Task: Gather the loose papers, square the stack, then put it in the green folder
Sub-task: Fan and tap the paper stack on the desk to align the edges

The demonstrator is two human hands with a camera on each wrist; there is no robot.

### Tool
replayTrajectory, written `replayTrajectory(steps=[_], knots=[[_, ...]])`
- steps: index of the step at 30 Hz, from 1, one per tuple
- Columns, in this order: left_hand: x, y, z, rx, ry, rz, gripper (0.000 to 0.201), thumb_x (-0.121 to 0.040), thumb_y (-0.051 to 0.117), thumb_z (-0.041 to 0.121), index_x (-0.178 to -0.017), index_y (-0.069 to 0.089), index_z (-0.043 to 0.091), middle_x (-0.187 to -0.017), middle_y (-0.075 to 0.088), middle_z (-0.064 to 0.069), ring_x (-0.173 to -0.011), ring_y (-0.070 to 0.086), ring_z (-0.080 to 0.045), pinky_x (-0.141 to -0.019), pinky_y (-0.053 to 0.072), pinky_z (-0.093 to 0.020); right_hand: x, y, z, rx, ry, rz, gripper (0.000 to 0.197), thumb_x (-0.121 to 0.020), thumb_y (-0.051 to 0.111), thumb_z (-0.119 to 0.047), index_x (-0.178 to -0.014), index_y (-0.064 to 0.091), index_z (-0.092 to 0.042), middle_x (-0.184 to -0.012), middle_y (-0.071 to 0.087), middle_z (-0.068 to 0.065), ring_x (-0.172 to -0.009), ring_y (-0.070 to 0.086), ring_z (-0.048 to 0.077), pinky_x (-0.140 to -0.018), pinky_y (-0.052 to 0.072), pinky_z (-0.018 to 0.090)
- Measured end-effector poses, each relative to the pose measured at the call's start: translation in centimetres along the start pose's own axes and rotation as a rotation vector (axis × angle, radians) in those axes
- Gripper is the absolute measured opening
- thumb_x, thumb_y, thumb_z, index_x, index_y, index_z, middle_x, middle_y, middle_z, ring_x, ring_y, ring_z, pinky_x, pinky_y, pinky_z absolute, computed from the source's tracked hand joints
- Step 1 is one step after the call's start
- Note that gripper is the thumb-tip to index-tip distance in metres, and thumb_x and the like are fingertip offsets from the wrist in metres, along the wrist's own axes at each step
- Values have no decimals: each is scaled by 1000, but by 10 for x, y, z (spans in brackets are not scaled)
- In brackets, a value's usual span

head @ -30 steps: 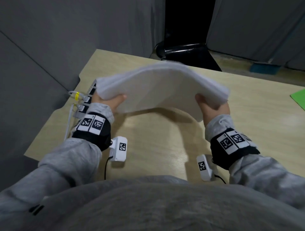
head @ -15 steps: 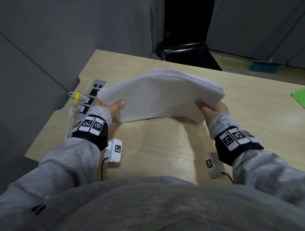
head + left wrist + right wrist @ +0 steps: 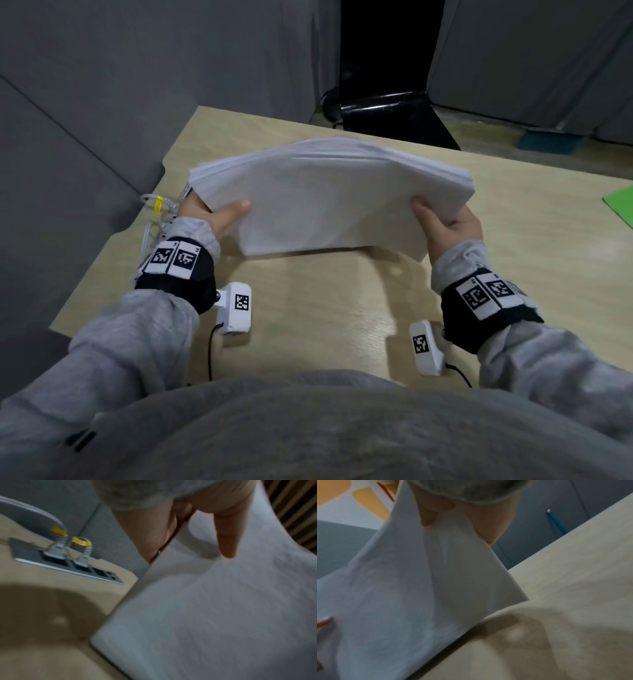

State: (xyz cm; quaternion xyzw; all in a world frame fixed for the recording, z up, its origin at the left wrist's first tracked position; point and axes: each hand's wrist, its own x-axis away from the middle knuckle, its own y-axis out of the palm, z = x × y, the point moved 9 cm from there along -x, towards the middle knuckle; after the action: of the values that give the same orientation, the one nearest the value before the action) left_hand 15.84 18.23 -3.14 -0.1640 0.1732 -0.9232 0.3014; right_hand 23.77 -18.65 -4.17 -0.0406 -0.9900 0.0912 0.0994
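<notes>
I see the paper stack (image 3: 329, 195) held upright between both grips, its lower edge just above the desk (image 3: 325, 308). The left hand (image 3: 212, 214) clasps its left end, the right hand (image 3: 445, 222) its right end, thumbs on the near face. The green folder (image 3: 621, 205) lies far right.

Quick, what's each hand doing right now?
Left hand: grips the left end of the paper stack.
Right hand: grips its right end.

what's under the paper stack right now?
Bare wooden table and the stack's shadow; the paper stack is held by both hands. The fingers behind the sheets are covered.
</notes>
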Motion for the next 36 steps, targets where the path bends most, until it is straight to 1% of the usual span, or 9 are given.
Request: replayTrajectory(steps=[4,7,9,14,17,21,26,30,36], knots=[[3,13,-15,-108,-81,-80,47,-77,72,10,-120,55,-2,-112,63,-17,-109,59,-29,-87,42,-26,3,13,9,201,45,-97,42,-82,70,-38,-115,62,-14,-93,60,2,-86,56,20,-74,38,26],[3,4,-9,-123,-65,2,43,-81,69,15,-119,57,-1,-106,61,-9,-96,57,-21,-69,40,-8,3,9,4,115,78,-70,21,-84,68,-37,-96,66,-20,-85,65,2,-79,60,23,-69,46,26],[5,0,0,-133,-24,30,42,-80,70,18,-118,59,2,-101,57,-1,-93,54,-14,-57,38,1,1,-1,-2,37,32,-2,12,-83,69,-32,-86,64,-22,-76,65,-7,-66,63,4,-57,49,14],[7,12,-40,-352,-345,-43,83,-71,73,46,-135,40,6,-135,50,-11,-123,47,-26,-103,33,-28,-6,5,11,193,74,-54,46,-79,73,-34,-118,61,-13,-104,67,8,-98,63,23,-80,42,26],[7,16,-50,-361,-402,-82,95,-62,74,58,-134,40,6,-136,51,-14,-124,47,-30,-107,32,-37,-6,9,15,258,105,-66,51,-80,72,-35,-123,59,-10,-105,64,8,-101,60,23,-82,39,26],[1,3,-8,-268,-133,17,53,-78,72,32,-122,55,8,-117,62,-9,-114,57,-27,-98,40,-33,-9,2,0,169,-27,-42,69,-74,78,-29,-134,46,-20,-116,61,1,-106,59,19,-86,46,27],[19,-5,82,-321,351,55,19,-80,70,19,-99,69,18,-80,63,0,-74,63,-9,-55,37,0,-13,-8,-37,403,-229,34,105,-69,81,-39,-148,16,-16,-153,22,5,-141,25,20,-116,27,40],[59,31,147,-659,805,-54,13,-80,65,17,-90,71,23,-83,64,0,-81,58,-17,-67,36,-18,25,45,-90,481,-611,-196,99,-67,78,-39,-146,26,-9,-152,29,9,-141,27,22,-116,26,37],[83,55,167,-856,929,-145,21,-81,61,13,-91,67,30,-91,67,3,-89,60,-22,-76,41,-29,61,65,-129,375,-865,-283,49,-78,57,-1,-123,60,-17,-120,64,-2,-113,59,18,-97,48,38]])
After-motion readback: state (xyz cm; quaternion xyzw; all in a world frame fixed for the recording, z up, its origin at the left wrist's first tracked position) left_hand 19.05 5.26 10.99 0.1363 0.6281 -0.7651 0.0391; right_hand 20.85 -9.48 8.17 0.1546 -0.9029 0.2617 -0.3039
